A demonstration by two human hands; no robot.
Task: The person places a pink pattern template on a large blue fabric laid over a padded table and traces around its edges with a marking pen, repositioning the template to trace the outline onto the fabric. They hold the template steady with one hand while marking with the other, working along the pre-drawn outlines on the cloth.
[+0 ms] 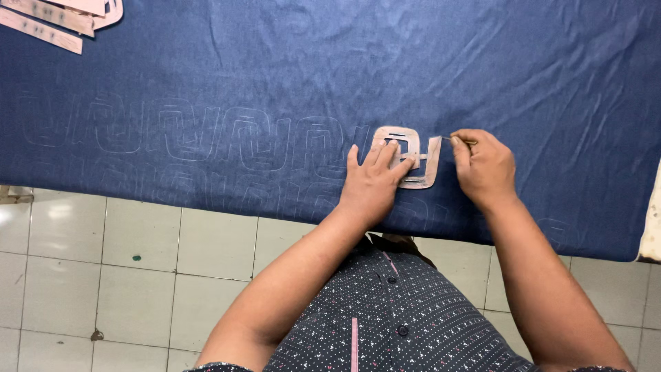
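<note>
A dark blue denim cloth [330,62] lies spread across the table. On it, near the front edge, rests a pinkish-brown cut-out template [423,169] with slots. My left hand [372,182] lies flat on the template, fingers spread, pressing it onto the cloth. My right hand [485,165] sits just right of the template, pinched around a thin marking tool [460,140] whose tip touches the template's upper right edge. Faint chalk outlines [206,141] of the same shape run in a row to the left of the template.
More pinkish templates and strips [58,17] lie at the cloth's far left corner. White floor tiles [138,275] show below the table edge. A worn white table edge [651,227] shows at the right.
</note>
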